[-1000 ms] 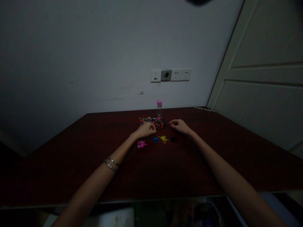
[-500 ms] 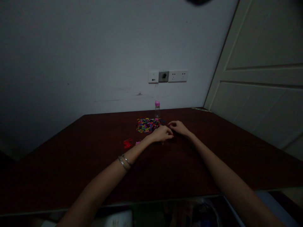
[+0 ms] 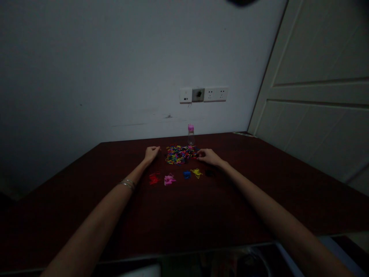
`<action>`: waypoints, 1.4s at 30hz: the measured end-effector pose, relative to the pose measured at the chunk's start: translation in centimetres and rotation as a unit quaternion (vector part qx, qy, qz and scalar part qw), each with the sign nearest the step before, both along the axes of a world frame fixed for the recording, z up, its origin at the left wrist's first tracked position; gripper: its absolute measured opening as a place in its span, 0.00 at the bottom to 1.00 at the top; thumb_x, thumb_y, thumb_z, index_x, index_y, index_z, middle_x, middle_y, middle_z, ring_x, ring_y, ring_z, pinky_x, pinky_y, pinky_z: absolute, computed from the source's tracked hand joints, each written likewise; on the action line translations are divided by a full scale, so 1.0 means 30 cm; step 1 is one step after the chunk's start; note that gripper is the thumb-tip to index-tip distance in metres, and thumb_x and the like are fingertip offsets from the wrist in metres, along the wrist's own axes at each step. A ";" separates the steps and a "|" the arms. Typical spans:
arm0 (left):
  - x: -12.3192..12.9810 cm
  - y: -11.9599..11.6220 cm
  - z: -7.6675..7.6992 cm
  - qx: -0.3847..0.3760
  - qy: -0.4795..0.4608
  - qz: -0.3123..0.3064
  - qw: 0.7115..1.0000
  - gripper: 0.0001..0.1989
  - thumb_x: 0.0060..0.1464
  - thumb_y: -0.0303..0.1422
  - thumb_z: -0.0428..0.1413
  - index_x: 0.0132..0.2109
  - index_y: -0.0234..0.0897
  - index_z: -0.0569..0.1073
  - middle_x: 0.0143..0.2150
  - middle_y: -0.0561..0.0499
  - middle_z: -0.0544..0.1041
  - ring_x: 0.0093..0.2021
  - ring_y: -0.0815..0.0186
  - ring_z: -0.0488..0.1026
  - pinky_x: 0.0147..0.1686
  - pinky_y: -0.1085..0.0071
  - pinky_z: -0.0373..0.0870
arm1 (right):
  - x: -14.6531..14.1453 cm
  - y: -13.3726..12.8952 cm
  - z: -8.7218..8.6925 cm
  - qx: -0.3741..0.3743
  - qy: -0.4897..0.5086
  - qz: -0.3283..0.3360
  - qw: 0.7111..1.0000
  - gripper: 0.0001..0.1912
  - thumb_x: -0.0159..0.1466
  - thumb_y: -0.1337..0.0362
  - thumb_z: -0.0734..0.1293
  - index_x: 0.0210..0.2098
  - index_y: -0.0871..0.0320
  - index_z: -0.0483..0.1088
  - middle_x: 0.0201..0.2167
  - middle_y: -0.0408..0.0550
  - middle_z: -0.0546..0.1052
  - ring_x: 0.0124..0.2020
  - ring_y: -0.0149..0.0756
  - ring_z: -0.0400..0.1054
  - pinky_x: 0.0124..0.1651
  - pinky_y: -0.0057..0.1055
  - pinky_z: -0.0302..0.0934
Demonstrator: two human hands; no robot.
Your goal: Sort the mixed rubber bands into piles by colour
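Observation:
A mixed heap of small colourful rubber bands (image 3: 176,157) lies toward the back of the dark red table. Just left of it, my left hand (image 3: 150,154) is closed in a pinch, with a tiny reddish bit at the fingertips too small to name. The fingertips of my right hand (image 3: 210,157) touch the heap's right edge, thumb and finger drawn together; what they hold is hidden. In front lie sorted little piles: red bands (image 3: 154,178), pink bands (image 3: 169,179), blue bands (image 3: 186,174), yellow bands (image 3: 196,173) and black bands (image 3: 209,173).
A clear bottle with a pink cap (image 3: 190,134) stands behind the heap, near the wall. Sockets (image 3: 204,94) are set in the wall above. A pale panelled door (image 3: 314,115) is on the right. Below the table's front edge, an open drawer (image 3: 184,265) holds objects in shadow.
My left hand has moved left from over the front piles to the heap's left side, uncovering the blue, yellow and black piles. My right hand has shifted slightly left onto the heap's edge.

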State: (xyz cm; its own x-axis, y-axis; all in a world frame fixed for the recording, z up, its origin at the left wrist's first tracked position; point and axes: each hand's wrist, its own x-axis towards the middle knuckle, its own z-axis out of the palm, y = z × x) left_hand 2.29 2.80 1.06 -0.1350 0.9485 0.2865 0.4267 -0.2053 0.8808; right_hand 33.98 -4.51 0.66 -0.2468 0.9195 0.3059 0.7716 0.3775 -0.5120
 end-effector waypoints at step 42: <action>-0.033 -0.033 -0.012 0.002 0.013 -0.078 0.997 0.17 0.41 0.41 0.50 0.27 0.30 0.74 0.13 0.57 0.60 0.16 0.74 0.55 0.19 0.76 0.49 | 0.086 -0.176 0.181 -0.203 0.167 0.085 0.961 0.21 0.48 0.64 0.65 0.42 0.63 0.69 0.30 0.50 0.74 0.27 0.30 0.66 0.30 0.28 0.61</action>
